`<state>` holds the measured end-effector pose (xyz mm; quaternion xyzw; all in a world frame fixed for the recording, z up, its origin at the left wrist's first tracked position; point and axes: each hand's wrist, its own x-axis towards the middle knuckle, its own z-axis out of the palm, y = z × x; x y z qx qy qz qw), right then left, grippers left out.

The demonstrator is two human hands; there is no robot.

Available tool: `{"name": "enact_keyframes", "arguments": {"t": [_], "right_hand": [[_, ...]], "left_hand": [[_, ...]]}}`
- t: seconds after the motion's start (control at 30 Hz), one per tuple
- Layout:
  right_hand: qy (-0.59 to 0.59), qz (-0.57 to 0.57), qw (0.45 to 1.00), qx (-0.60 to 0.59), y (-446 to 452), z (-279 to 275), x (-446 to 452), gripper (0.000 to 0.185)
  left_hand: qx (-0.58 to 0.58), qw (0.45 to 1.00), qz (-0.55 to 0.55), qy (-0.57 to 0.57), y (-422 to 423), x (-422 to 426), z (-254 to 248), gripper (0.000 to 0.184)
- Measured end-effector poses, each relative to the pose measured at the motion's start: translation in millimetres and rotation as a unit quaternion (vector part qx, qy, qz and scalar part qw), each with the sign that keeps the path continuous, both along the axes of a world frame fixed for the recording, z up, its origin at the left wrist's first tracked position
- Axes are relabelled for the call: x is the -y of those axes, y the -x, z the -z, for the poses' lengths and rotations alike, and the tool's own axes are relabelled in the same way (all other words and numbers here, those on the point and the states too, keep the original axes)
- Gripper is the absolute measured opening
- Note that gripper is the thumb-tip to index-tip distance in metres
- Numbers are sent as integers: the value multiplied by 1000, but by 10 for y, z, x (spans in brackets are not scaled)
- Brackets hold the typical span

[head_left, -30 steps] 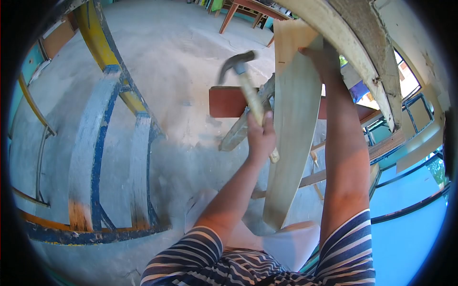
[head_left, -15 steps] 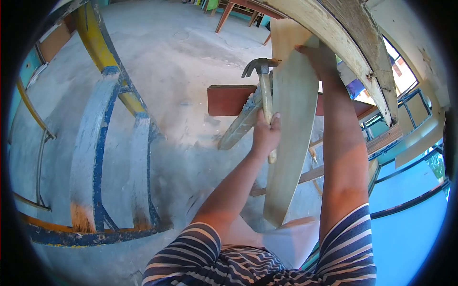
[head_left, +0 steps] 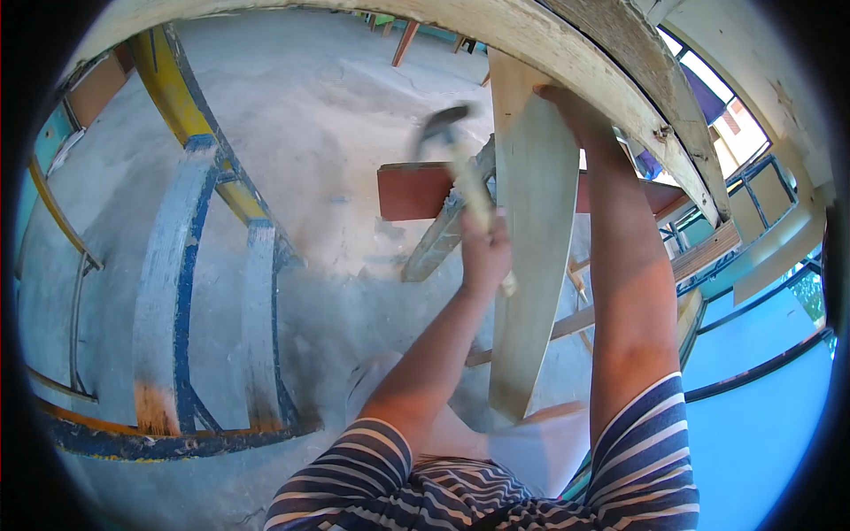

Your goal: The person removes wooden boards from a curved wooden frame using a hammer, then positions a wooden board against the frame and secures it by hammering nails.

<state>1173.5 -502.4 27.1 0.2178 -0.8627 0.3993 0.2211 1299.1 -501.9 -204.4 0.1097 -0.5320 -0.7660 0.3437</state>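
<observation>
My left hand (head_left: 485, 252) is closed round the wooden handle of a claw hammer (head_left: 474, 190). The hammer's head is blurred and stands off to the left of a long, pale board (head_left: 534, 203), not touching it. The board runs upright through the middle of the view. High on its right edge is my right hand (head_left: 567, 111), with the thumb on the board's face; its other fingers are hidden.
A worn pale beam (head_left: 496, 35) crosses the top, close overhead. Blue and yellow painted framework (head_left: 164, 292) stands at left. Behind the board lie a red-brown panel (head_left: 414, 191) and a rough wooden post (head_left: 434, 248). Blue sheets (head_left: 753, 398) are at right.
The hammer head was beside the board's left edge half a second ago and has swung away to the left. The overhead beam now covers more of the top of the view.
</observation>
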Motion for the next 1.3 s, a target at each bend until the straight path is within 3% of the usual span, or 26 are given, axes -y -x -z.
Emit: {"name": "enact_keyframes", "arguments": {"t": [0.03,0.07,0.1,0.23,0.3,0.33,0.43,0.5,0.57,0.7,0.73,0.83,1.0,1.17,1.27,1.3], "right_hand": [[6,9,1000,9,-82,-12,39,70],[2,-48,999,-22,240,118,-107,69],[-1,-107,993,-58,438,139,-164,67],[-17,-84,991,-101,314,105,-132,65],[-13,-62,996,-70,267,149,-147,64],[-22,-104,991,-85,218,170,-186,63],[-48,-175,971,-156,216,62,-219,62],[-63,-156,967,-190,254,103,-219,64],[-65,-143,969,-189,260,110,-201,66],[-59,-129,972,-186,246,113,-240,70],[-60,-121,973,-189,258,123,-265,71],[-76,-103,976,-179,271,196,-288,74],[-101,-81,976,-172,289,197,-347,79],[-208,-31,964,-163,325,281,-395,84],[-461,34,875,-142,229,325,-554,87],[-373,31,914,-157,97,401,-693,88]], "left_hand": [[41,996,43,67,-18,88,-50,41],[37,996,60,52,-107,183,-127,42],[25,999,29,14,-83,175,-91,43],[-43,996,-65,-52,28,-7,7,40],[66,988,-14,136,32,118,-22,46],[35,994,26,101,-3,194,-16,46],[41,999,3,16,-283,278,-219,47],[4,1000,-30,-1,-90,122,-20,47],[59,987,-1,148,9,175,-3,47],[49,997,-18,64,-301,261,-175,45],[-33,996,-85,6,-204,150,-112,42],[61,985,-16,158,28,205,-21,39],[35,994,-28,102,-127,236,-84,38],[119,984,-5,130,-72,285,339,36],[182,978,-51,84,-312,427,1294,48],[253,963,-39,83,-493,599,1518,46]]}}
